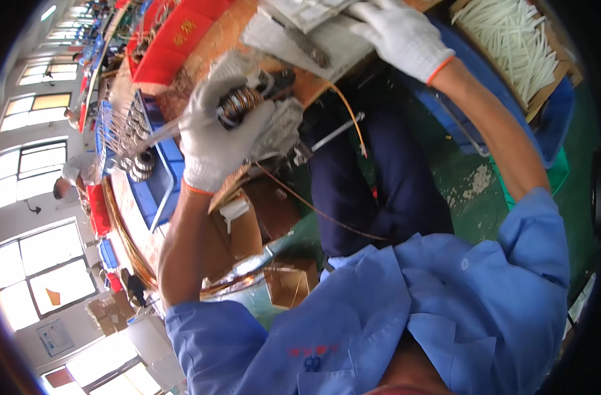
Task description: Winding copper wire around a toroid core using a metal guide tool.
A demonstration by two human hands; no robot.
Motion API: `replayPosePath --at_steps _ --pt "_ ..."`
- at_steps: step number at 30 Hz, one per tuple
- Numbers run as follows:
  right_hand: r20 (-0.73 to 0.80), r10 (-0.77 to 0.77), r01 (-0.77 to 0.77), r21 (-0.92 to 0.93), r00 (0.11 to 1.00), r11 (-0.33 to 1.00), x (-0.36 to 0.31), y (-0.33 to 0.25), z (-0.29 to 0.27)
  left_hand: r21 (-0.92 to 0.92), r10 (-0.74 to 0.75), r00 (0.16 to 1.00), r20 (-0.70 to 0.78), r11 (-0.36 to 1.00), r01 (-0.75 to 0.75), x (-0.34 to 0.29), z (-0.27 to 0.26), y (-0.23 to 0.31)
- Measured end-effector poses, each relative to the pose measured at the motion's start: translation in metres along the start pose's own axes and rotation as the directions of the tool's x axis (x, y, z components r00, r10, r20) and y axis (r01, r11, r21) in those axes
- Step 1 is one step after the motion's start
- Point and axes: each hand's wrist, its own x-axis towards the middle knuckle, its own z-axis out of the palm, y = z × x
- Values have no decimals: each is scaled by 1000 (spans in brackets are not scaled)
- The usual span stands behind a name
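Both of my hands wear white knit gloves with orange cuffs. My left hand (215,141) is raised over the bench edge and closed around a round coil of copper windings (238,104). A thin copper wire (313,209) trails from there down past my legs. My right hand (402,36) reaches to the top of the view and lies on a stack of pale grey sheets (310,29) on the orange bench. Its fingertips are at the frame's edge, so its grip is unclear.
A blue tray (157,191) with several wound coils (139,164) sits left of my left hand, and red bins (175,33) stand beyond it. A box of white tubes (511,39) is at top right. Cardboard boxes (290,283) stand under the bench. Another person (73,174) works far left.
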Motion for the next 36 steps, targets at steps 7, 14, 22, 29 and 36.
replayPosePath --at_steps 7,14,22,29,36 --pt "139 0 -110 787 990 607 -12 -118 -1 -105 83 996 -34 991 -86 -5 6 1" --pt "107 -333 277 355 937 893 -9 7 -10 -64 94 993 -65 993 -98 -16 1 -3" --pt "343 328 -474 605 880 640 -144 -79 60 -142 100 988 -118 983 -116 -10 15 -15" --pt "683 269 95 281 679 -955 -77 -125 72 -162 10 997 -79 986 -23 1 5 -15" --pt "528 509 -107 758 680 -643 -46 -161 -7 -181 126 986 -108 973 -144 3 10 -4"
